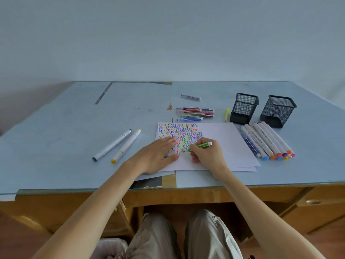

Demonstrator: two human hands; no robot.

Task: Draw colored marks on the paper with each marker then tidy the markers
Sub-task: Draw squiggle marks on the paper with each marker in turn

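A white paper (222, 144) lies on the desk, its left part filled with rows of small coloured zigzag marks (180, 132). My right hand (207, 154) grips a green striped marker (200, 146) with its tip on the paper, just below the marks. My left hand (158, 156) rests flat on the paper's left edge, with a small clear cap (169, 154) tucked under its fingers. Several thin striped markers (195, 114) lie behind the paper. Thick white markers (268, 141) lie in a row to the right of it.
Two black mesh pen holders (243, 107) (277, 111) stand at the back right. A yellow marker (226, 114) lies beside the left one. Two thick white markers (119, 144) lie at the left, one purple marker (190, 97) farther back. The desk's front edge (74, 191) runs near my knees.
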